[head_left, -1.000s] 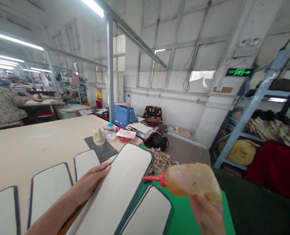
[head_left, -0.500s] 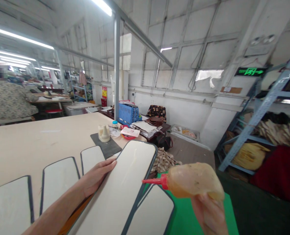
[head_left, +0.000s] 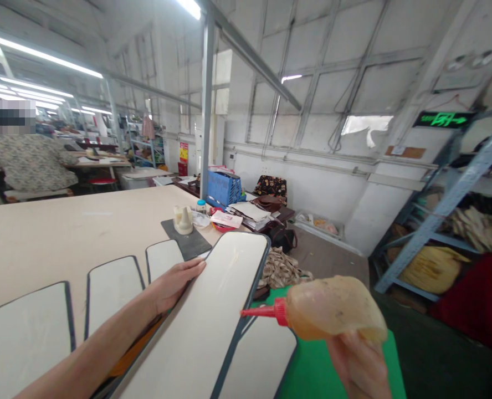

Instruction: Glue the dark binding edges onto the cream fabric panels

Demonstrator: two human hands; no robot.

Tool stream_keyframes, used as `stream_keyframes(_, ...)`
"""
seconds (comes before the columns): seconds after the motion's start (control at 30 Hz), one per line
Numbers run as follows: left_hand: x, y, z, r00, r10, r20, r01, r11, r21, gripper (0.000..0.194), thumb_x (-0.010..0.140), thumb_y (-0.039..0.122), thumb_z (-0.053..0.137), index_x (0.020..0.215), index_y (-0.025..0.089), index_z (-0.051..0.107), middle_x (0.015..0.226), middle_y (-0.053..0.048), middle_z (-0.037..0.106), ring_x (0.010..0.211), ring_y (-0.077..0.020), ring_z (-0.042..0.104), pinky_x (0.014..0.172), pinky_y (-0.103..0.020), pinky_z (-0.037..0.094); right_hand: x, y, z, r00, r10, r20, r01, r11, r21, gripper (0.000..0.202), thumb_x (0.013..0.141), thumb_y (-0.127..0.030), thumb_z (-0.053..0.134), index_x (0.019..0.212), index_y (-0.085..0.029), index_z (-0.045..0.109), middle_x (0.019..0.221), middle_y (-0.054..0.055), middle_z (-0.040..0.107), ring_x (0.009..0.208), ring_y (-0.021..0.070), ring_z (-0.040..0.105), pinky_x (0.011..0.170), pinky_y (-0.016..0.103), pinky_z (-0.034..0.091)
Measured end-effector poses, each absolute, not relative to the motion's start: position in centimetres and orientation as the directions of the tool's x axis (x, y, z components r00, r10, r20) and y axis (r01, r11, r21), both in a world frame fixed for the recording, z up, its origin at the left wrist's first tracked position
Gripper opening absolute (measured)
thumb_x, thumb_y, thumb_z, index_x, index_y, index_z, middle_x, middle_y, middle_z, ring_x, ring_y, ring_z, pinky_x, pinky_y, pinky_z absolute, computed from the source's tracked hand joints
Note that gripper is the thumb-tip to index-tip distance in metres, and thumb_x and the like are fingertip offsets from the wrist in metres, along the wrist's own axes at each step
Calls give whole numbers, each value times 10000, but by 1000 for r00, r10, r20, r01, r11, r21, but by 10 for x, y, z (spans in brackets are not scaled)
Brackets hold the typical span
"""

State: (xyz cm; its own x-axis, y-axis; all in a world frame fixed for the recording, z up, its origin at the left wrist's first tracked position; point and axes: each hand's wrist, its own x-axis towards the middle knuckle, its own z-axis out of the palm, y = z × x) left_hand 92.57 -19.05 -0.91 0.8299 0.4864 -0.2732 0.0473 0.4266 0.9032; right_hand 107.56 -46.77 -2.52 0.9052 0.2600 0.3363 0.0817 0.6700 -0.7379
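My left hand grips the left edge of a long white panel with a dark blue border and rounded corners, thumb on its face; its other fingers are hidden beneath. In my right hand is a squeeze bottle of amber liquid, tipped on its side. Its red nozzle points left, the tip at the panel's right border; whether it touches I cannot tell. A second white panel lies under the first on a green surface. More bordered panels lie in a row on the left.
On the pale table, a dark mat carries a cream-coloured container. Behind are a blue basket and papers. A blue metal shelf stands right. A person in a patterned top sits far left.
The view has shifted slightly, so the room's contents appear further right. The nozzle tip sits slightly lower along the panel's right border. Both hands keep their holds.
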Motion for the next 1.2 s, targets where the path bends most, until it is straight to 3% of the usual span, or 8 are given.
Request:
stream_keyframes(0.13,928,-192,-7,806,516,-290,39,444,895,505,592,324,830,1017,137,634,787,-86,755,671,-249,707,588,-327,575,1073,-469,-24,916,260,307,51,681,-730,591,496,-302,863,1051,-255,667,1002,55,733,885,213,698,751,262,569)
stream_keyframes(0.37,930,-190,-2,787,539,-301,29,454,891,331,671,242,775,952,128,640,742,-86,750,624,-230,701,544,-303,565,1065,-469,-28,888,312,336,53,658,-751,556,559,-298,825,1087,-272,654,1022,68,727,876,240,698,727,312,585)
stream_keyframes(0.67,931,-181,-1,778,562,-280,16,428,903,210,756,199,694,943,114,649,740,-94,750,606,-225,697,544,-312,569,1074,-480,-48,834,418,359,43,600,-799,576,614,-289,787,1164,-270,618,1110,118,693,954,329,669,812,498,552)
stream_keyframes(1.0,933,-177,4,765,577,-287,22,422,906,115,788,173,654,887,115,652,707,-86,744,577,-208,688,541,-302,567,1054,-478,-42,851,444,279,-63,614,-787,663,576,-340,823,1194,-303,587,1237,77,631,1096,293,607,903,426,511)
stream_keyframes(1.2,932,-173,5,756,584,-296,29,422,906,104,757,186,696,822,116,655,682,-93,738,552,-207,679,522,-295,555,1058,-482,-46,811,501,303,-29,550,-835,629,588,-326,814,1178,-303,597,1143,95,682,1036,336,635,863,508,528)
